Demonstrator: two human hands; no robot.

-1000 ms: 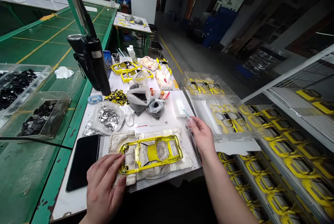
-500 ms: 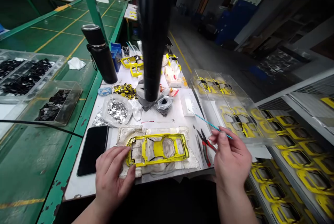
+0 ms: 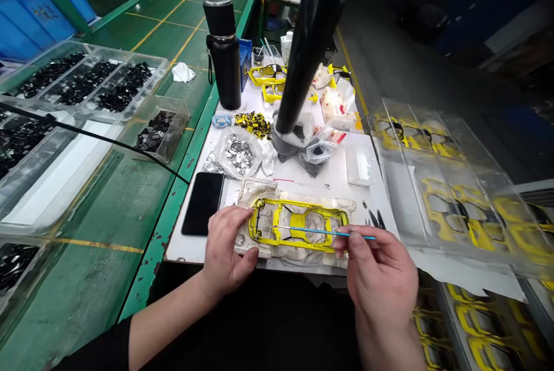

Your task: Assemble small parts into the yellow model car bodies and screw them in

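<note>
Prob. brush (image 3: 320,232) in R hand (image 3: 383,273), over yellow frame (image 3: 298,220)

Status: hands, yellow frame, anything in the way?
Left hand at end of yellow frame. Right hand holding blue stick over it. Black pole blocks some view.

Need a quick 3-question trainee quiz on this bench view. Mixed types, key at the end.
1. Multiple choice: What does the person's right hand hold?
a) a tall black flask
b) a thin straight blue stick
c) a crumpled white tissue

2. True or false: The flat black rectangular phone lies to the left of the yellow open car-shaped frame.

3. Fill in the colour: The frame rests on a rough, ____ block.

Key:
1. b
2. True
3. off-white
</note>
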